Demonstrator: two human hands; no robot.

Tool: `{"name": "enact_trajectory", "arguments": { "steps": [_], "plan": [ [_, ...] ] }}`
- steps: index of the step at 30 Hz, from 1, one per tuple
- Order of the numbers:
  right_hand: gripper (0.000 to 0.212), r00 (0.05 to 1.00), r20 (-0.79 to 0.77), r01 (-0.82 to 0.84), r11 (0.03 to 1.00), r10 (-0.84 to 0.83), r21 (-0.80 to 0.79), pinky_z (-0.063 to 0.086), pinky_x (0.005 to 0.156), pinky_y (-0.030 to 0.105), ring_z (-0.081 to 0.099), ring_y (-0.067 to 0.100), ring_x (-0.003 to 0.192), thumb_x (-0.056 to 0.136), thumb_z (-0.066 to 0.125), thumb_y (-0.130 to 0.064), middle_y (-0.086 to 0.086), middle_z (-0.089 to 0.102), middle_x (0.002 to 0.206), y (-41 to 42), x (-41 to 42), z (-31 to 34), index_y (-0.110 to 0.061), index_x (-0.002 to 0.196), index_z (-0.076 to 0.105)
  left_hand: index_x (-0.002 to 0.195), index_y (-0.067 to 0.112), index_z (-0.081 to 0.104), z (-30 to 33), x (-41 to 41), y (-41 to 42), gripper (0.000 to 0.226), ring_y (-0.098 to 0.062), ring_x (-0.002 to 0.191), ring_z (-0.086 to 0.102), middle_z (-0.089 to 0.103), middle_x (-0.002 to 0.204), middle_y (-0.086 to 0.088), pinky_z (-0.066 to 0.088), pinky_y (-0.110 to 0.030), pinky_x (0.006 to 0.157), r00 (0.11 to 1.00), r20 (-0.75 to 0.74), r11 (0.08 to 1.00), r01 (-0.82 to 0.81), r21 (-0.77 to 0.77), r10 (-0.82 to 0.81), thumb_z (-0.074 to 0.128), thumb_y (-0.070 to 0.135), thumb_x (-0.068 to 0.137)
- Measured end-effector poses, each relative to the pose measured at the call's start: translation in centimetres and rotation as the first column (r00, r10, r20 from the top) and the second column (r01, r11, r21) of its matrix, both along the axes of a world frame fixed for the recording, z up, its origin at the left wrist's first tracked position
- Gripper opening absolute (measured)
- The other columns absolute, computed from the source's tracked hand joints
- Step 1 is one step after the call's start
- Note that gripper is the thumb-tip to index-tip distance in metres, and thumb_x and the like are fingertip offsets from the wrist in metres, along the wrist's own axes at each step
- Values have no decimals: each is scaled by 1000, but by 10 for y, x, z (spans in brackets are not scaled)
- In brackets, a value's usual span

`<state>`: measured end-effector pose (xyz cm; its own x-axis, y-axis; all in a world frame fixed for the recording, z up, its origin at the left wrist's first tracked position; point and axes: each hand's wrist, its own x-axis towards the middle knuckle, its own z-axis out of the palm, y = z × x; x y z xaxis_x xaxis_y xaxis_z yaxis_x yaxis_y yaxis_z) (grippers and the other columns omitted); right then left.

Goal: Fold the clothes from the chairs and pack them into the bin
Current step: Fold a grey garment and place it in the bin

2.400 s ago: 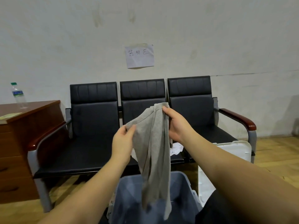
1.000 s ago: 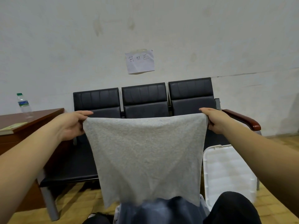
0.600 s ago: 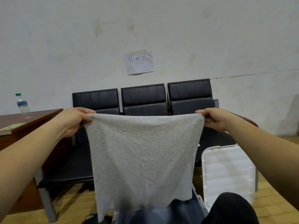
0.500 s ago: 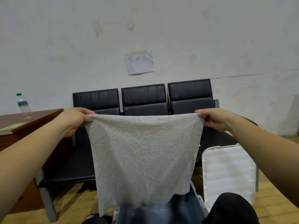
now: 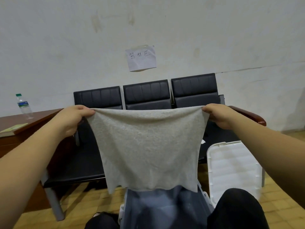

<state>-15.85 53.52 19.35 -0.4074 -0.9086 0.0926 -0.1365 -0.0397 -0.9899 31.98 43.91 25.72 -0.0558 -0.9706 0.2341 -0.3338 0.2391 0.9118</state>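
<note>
At nine o'clock a clear water bottle (image 5: 23,104) with a green cap stands on a brown wooden tabletop (image 5: 33,119), and a pale notepad (image 5: 12,130) lies nearer its front edge. The left hand (image 5: 71,120) pinches the left top corner of a grey garment (image 5: 146,149), its fingers (image 5: 85,112) curled over the cloth edge. The garment hangs spread flat at the centre, its top edge sagging slightly between the two hands, its lower hem just over the grey-blue bin (image 5: 163,210) at six o'clock. Behind it runs a row of three black chairs (image 5: 146,93), with a paper sign (image 5: 141,58) on the wall at twelve o'clock. The right hand (image 5: 219,117) pinches the right top corner the same way. At four o'clock a white lid (image 5: 231,167) leans beside the bin.
</note>
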Motion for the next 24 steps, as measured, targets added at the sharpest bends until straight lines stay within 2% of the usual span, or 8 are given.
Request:
{"name": "enact_trajectory", "arguments": {
  "steps": [2,4,9,13,15,18,21,24],
  "plan": [
    [15,963,260,-34,993,64,-116,49,98,38,61,21,100,98,54,-18,11,66,108,1,7,1,-10,102,67,70,17,71,-2,2,-2,27,-20,90,59,63,89,-8,44,-38,96,948,-294,990,139,38,-122,60,12,95],
    [20,918,376,-50,978,125,-204,51,89,35,65,19,93,99,52,-20,8,70,104,2,15,3,-11,105,68,71,20,72,-5,1,2,32,-13,84,64,66,84,-2,48,-34,99,837,-511,970,243,26,-196,56,13,97],
    [33,799,558,-59,953,224,-298,58,84,36,68,21,100,96,61,-32,8,70,112,-1,28,1,-14,124,64,60,25,74,-15,-15,15,50,-6,74,71,71,76,6,61,-28,76,665,-698,945,322,-55,-267,48,18,103],
    [40,791,542,-113,938,285,-329,59,83,38,69,23,100,95,62,-34,12,67,118,0,35,0,-9,127,62,85,21,71,-23,-17,16,23,-11,85,69,71,88,2,57,-33,86,526,-827,943,332,-17,-200,54,20,100],
    [36,740,559,-173,909,374,-379,59,84,39,70,25,102,91,63,-33,12,70,114,6,38,5,-8,117,69,88,20,66,-22,-14,19,17,-7,77,68,69,80,6,56,-26,81,384,-887,915,392,-94,-256,53,19,98],
    [12,588,560,-229,784,583,-577,61,78,35,72,15,79,79,69,-25,-1,71,77,21,53,27,-19,71,75,83,17,66,-10,-15,31,11,-5,55,54,59,63,9,46,-17,59,179,-856,788,513,-339,-485,72,12,76],
    [25,554,446,-316,673,703,-668,59,73,30,68,9,72,54,94,-24,-7,68,74,31,75,49,-21,68,74,83,17,67,7,-36,44,13,-14,61,54,61,69,4,44,-25,62,152,-721,630,626,-459,-676,74,15,72],
    [39,660,266,-439,648,703,-622,57,76,34,66,12,75,49,98,-40,-4,69,82,30,95,61,-21,76,76,78,24,71,20,-71,60,24,-20,82,67,69,87,3,55,-37,82,348,-620,677,593,-436,-703,89,30,64]
  ]
}}
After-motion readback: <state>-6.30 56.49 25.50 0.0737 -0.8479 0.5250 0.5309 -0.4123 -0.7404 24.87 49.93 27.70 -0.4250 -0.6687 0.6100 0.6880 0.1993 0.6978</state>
